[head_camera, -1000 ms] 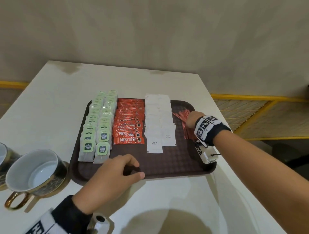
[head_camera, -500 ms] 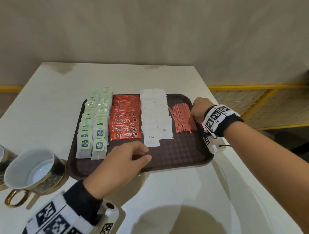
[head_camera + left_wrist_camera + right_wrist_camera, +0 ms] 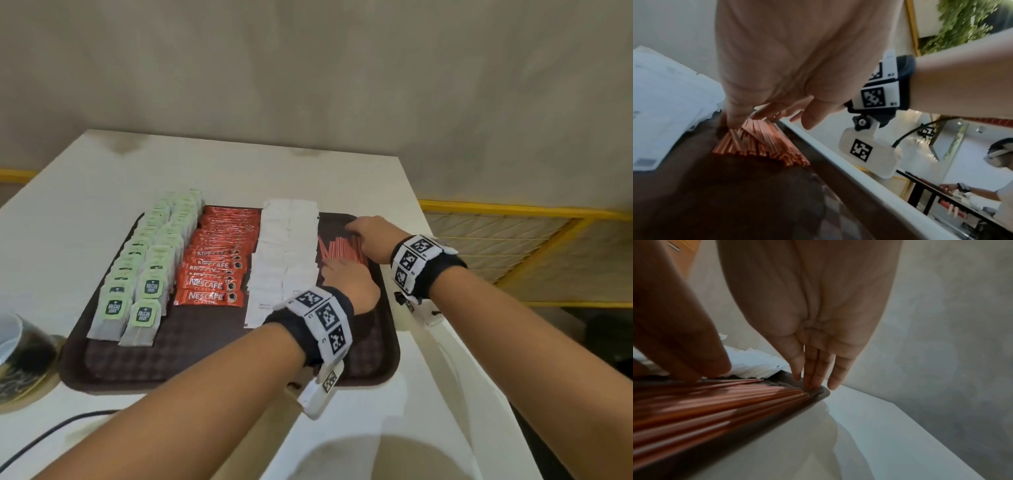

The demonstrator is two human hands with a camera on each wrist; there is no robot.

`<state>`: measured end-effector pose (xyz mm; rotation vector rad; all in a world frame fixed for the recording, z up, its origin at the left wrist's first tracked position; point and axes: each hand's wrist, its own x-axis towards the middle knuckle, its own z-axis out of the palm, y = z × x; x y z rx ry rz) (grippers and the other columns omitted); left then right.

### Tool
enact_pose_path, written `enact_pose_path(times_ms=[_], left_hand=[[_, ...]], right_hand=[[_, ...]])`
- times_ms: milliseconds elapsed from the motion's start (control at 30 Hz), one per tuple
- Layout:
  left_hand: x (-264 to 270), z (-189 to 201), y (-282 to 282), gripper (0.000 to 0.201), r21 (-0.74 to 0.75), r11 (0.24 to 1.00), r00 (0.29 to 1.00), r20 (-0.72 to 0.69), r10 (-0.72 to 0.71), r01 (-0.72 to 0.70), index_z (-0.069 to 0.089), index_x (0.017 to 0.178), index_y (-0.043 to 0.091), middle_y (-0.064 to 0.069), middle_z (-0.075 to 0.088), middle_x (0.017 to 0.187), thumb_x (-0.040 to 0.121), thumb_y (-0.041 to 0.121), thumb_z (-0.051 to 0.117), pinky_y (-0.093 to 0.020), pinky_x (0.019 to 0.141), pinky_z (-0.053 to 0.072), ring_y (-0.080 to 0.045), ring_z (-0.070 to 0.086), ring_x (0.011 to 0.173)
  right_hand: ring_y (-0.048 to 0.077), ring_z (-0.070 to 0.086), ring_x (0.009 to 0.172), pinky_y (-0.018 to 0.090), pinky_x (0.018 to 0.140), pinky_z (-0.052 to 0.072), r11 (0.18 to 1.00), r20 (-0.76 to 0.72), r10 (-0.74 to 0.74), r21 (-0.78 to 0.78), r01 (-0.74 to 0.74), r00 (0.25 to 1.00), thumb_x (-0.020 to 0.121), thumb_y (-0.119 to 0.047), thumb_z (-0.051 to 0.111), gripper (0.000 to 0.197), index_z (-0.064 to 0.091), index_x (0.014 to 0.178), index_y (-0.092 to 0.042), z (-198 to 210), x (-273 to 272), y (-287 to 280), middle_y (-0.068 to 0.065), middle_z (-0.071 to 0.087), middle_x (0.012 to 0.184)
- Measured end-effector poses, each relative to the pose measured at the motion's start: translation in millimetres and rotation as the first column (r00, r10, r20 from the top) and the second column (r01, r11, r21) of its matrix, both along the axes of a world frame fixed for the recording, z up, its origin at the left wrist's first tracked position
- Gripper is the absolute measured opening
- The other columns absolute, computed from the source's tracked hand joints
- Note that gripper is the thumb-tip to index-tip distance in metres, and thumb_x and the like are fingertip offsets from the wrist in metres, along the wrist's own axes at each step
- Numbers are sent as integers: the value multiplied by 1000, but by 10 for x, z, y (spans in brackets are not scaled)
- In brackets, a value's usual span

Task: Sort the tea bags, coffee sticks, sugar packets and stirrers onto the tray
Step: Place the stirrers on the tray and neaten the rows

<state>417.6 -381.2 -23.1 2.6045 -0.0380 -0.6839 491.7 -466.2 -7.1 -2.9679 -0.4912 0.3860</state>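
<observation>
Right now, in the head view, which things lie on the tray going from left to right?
tea bags → coffee sticks → sugar packets → stirrers, where both hands rest: left hand nearer, right hand farther.

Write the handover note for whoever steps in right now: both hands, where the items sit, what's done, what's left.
Left hand: open, fingers resting on the near part of the stirrers.
Right hand: open, fingertips at the stirrers' far ends by the tray corner.
On the tray, left to right: tea bags, coffee sticks, sugar packets, then stirrers.
Done: all four kinds are on the tray in rows.
Left: square up the stirrer bundle, which looks slightly fanned.
</observation>
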Motion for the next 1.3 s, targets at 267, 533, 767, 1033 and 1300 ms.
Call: enact_pose_path(times_ms=[267, 533, 767, 1033, 1300], left_hand=[[197, -224, -119, 50, 141, 990, 999, 32, -27, 22, 41, 140, 0, -24, 26, 152, 95, 21, 48, -46, 112, 24, -38, 20, 141], [178, -30, -47, 30, -24, 999, 999, 44, 28, -27, 57, 117, -5, -25, 51, 129, 95, 9, 41, -44, 101, 40, -40, 49, 119], [315, 66, 50, 33, -88, 989, 992, -21, 121, -122, 56, 118, -10, -28, 55, 127, 94, 7, 42, -48, 96, 46, -42, 55, 116], [384, 116, 147, 24, -233, 963, 991, -27, 134, -137, 54, 78, 0, -15, 56, 83, 96, 0, 38, -29, 61, 45, -24, 56, 74], [334, 123, 291, 27, -97, 987, 991, 60, -121, 127, 64, 101, 0, 0, 34, 65, 99, -1, 37, -23, 67, 40, -19, 43, 72]], right_hand=[[29, 57, 112, 35, 96, 47, 995, 0, 87, -53, -86, 996, 94, -3, 48, 34, 59, 127, -6, -140, 121, -110, 15, 58, 124], [30, 56, 112, 32, 91, 44, 994, -39, 110, -25, -111, 993, 92, 2, 45, 34, 60, 123, -3, -83, 240, -7, 17, 57, 124], [29, 56, 112, 31, 91, 43, 985, -66, 157, -55, -161, 985, 92, 4, 46, 36, 62, 123, -6, -103, 333, 36, 14, 59, 126], [28, 54, 116, 31, 95, 44, 994, -58, 108, 24, -107, 992, 91, 7, 42, 40, 60, 124, -5, 81, 211, -34, 13, 56, 128], [9, 65, 79, 16, 73, 49, 989, -433, 148, 77, -127, 889, 82, 11, 46, 37, 75, 95, -7, 430, -582, -168, 1, 71, 83]])
